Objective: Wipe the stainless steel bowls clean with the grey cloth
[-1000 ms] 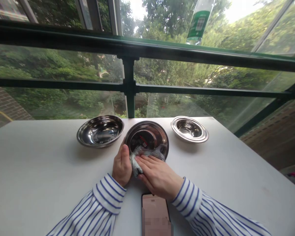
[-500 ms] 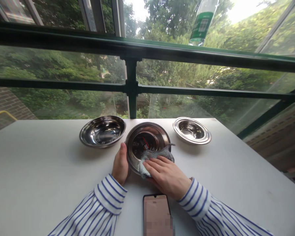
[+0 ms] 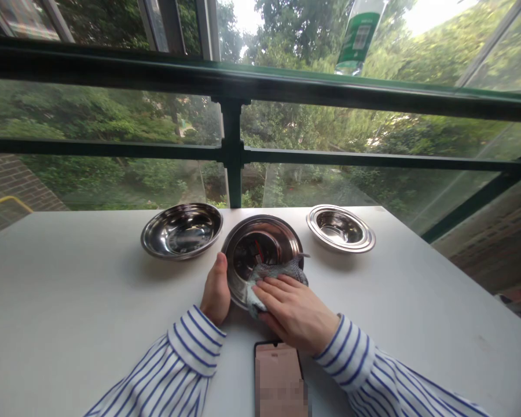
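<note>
A shiny metal bowl (image 3: pixel 282 234) with a wide rim sits in the middle, a red and dark patch showing at its bottom. My left hand (image 3: pixel 217 289) grips its left edge, thumb up along the rim, the other fingers hidden beneath or behind it. Under my right hand (image 3: pixel 293 310) is a grey-white cloth (image 3: pixel 254 298), pressed against the bowl's near right rim. The right fingers lie close together over the cloth, its corner sticking out past the bowl's right edge.
Another metal bowl (image 3: pixel 182 231) stands at the back left, and a smaller wide-rimmed one (image 3: pixel 341 229) at the back right of the white table (image 3: pixel 82 289). A phone (image 3: pixel 280 379) lies near me. Beyond are a green railing (image 3: pixel 232 150) and a bottle (image 3: pixel 359 40).
Both hands keep almost the same places on the bowl and cloth. The view has shifted very slightly; nothing was picked up or let go.
</note>
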A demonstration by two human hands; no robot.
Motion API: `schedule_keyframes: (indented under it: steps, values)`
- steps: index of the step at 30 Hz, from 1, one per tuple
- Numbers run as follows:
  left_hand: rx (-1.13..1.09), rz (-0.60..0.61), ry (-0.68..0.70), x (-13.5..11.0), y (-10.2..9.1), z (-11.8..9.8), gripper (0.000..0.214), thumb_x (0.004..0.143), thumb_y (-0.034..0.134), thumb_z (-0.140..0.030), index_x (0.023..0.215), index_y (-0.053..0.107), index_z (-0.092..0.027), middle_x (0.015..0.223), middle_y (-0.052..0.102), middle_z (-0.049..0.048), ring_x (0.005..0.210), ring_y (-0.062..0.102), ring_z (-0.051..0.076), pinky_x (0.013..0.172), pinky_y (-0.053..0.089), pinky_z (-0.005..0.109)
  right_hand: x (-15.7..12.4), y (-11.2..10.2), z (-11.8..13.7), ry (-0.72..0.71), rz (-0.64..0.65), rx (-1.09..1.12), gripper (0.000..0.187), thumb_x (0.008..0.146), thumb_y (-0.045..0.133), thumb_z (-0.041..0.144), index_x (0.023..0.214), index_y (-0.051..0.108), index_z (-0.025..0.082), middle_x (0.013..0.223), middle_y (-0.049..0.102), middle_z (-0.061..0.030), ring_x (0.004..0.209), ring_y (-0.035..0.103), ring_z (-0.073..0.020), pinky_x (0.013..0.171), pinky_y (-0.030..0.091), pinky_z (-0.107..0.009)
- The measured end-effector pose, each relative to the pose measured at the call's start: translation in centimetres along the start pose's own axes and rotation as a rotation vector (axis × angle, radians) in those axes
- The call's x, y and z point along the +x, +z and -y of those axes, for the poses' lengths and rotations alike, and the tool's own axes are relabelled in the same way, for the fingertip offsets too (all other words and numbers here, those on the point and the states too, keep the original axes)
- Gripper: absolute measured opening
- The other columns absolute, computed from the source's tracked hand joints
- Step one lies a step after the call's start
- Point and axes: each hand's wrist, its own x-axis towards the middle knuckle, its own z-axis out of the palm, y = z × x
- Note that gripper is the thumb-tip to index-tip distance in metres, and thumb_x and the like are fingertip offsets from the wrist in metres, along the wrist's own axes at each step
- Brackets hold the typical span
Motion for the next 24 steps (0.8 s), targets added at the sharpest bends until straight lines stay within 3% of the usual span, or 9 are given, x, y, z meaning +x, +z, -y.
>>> schedule_keyframes:
  steps: [5,12,19,24]
  values:
    - [-0.020,-0.020,-0.010,0.0,0.2,-0.3,0.059,0.087,0.032,-0.056,0.110,0.063,-0.013,0.113,0.066,0.0088,0.126,0.043,0.024,0.103,0.037,0.037,-0.2,-0.7,-0.8,0.043,0.028,-0.014,0.038,0.090,0.043,0.029,0.125,0.050,0.016,0.124,0.057,-0.0109,0.118,0.049,-0.0257,0.102,0.034,-0.046]
    - [0.027,-0.002,-0.054,0.0,0.0,-0.7,0.061,0.086,0.028,-0.059,0.106,0.065,-0.015,0.113,0.066,0.0090,0.118,0.052,0.022,0.101,0.039,0.034,2.4,0.5,1.3,0.005,-0.007,0.151,0.046,0.094,0.033,0.029,0.134,0.038,0.008,0.133,0.049,-0.0123,0.125,0.042,-0.0226,0.102,0.037,-0.038]
    - [0.054,-0.018,-0.005,0.2,0.3,-0.9,0.061,0.088,0.026,-0.056,0.111,0.062,-0.012,0.117,0.064,0.0092,0.118,0.052,0.021,0.106,0.031,0.033,0.8,-1.5,-0.8,0.000,0.084,0.080,0.037,0.090,0.041,0.028,0.124,0.050,0.014,0.120,0.060,-0.0100,0.111,0.054,-0.0238,0.098,0.039,-0.041]
    - [0.093,-0.023,-0.044,0.1,0.2,-0.9,0.065,0.086,0.026,-0.060,0.113,0.061,-0.013,0.120,0.062,0.0089,0.124,0.045,0.021,0.107,0.029,0.032,2.0,-0.1,-0.1,-0.048,0.008,0.155,0.042,0.091,0.041,0.029,0.129,0.043,0.012,0.128,0.054,-0.0119,0.121,0.046,-0.0228,0.100,0.039,-0.039]
